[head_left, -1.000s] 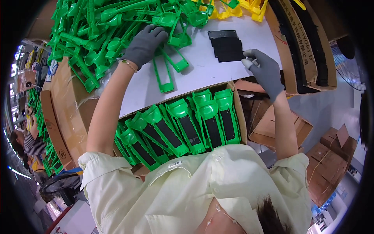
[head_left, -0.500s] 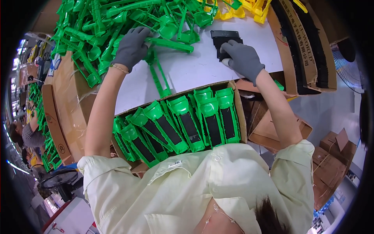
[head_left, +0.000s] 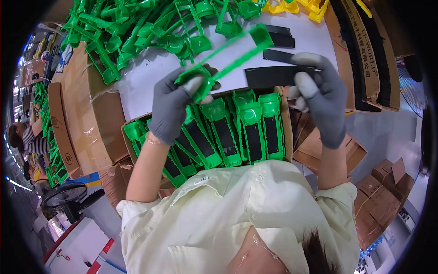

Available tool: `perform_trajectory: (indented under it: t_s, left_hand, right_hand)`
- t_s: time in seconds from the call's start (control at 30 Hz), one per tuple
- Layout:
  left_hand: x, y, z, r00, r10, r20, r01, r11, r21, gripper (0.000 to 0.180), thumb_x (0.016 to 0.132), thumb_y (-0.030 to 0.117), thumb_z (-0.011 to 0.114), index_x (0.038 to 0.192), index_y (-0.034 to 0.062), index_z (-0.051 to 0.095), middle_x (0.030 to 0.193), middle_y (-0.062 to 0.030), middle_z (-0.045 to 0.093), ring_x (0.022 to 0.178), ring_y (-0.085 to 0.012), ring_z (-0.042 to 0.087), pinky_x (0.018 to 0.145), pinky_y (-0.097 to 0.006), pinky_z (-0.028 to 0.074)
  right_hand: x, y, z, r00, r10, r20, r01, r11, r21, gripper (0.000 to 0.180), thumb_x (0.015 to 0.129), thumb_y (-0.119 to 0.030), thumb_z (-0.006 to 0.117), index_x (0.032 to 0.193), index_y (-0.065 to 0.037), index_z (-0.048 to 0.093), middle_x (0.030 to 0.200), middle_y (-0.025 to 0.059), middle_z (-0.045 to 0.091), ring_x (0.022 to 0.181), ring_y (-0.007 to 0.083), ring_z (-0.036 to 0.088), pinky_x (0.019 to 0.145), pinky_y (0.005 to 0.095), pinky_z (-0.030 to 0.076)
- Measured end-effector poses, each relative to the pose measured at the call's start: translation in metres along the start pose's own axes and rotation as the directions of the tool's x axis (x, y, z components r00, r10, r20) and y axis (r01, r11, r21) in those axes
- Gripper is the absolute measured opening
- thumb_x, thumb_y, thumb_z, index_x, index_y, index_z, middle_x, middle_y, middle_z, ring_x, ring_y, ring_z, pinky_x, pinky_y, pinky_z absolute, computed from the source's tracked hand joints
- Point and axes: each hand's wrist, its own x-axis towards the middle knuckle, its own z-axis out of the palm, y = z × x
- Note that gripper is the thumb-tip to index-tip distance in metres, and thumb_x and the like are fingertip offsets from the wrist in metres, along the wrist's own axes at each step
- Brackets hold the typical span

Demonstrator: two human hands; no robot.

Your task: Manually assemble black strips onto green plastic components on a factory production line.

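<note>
Green plastic is what we are gripping in our left hand (head_left: 175,107): a long green frame (head_left: 223,61) with a wider head at our palm and its far end reaching up and right over the white table (head_left: 137,86). Our gloved fingers are closing tight around the head end. Our right hand (head_left: 321,98), also in a grey glove, is pinching a flat black strip (head_left: 273,75) between thumb and fingers, holding it level just right of the frame; the two parts are sitting close, but we cannot tell whether they are touching.

Below our hands, an open cardboard box (head_left: 286,123) is holding a row of finished green pieces (head_left: 237,128) with black inserts, standing side by side. More black strips (head_left: 280,39) are lying on the table behind our right hand. A loose heap of green frames (head_left: 137,32) is covering the far left of the table, and yellow parts (head_left: 296,7) are showing at the top edge. Brown cartons are standing on both sides: one with black strips on the right (head_left: 365,55), one taped on the left (head_left: 77,114). A fan (head_left: 64,196) is sitting on the floor at lower left.
</note>
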Motion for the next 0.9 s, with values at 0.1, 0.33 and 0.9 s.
perform_trajectory:
  t_s: [0.1,0.33,0.9]
  left_hand:
    - [-0.014,-0.003,0.015,0.989,-0.104,0.107,0.104,0.995,0.001,0.033,0.087,0.006,0.054,0.117,-0.0047,0.052,0.099,-0.0176,0.060,0.086,-0.0265,0.064,0.062,-0.027,0.054]
    - [-0.025,-0.014,0.023,0.981,-0.163,0.104,0.176,0.975,-0.136,0.032,0.086,0.004,0.055,0.115,-0.0075,0.053,0.095,-0.0159,0.062,0.081,-0.0252,0.066,0.062,-0.029,0.056]
    - [-0.045,-0.008,0.032,0.974,-0.227,0.023,0.222,0.966,0.130,0.025,0.081,0.001,0.063,0.105,-0.0049,0.061,0.084,-0.0094,0.065,0.067,-0.0153,0.066,0.052,-0.021,0.050]
  right_hand:
    - [0.000,0.008,0.010,0.999,0.006,0.052,-0.005,1.000,-0.022,0.022,0.087,-0.011,0.056,0.108,-0.006,0.057,0.065,0.0009,0.058,0.051,0.0022,0.046,0.046,0.0172,0.036]
    - [-0.007,0.019,0.019,0.997,-0.001,0.079,0.013,0.987,-0.160,0.021,0.089,-0.012,0.054,0.107,-0.003,0.055,0.063,0.0001,0.056,0.050,0.0014,0.045,0.045,0.0158,0.034]
    - [-0.018,0.037,0.010,0.940,-0.342,-0.006,0.289,0.802,-0.523,0.033,0.075,-0.015,0.072,0.100,0.000,0.057,0.078,0.0039,0.059,0.060,0.0079,0.054,0.054,0.0199,0.044]
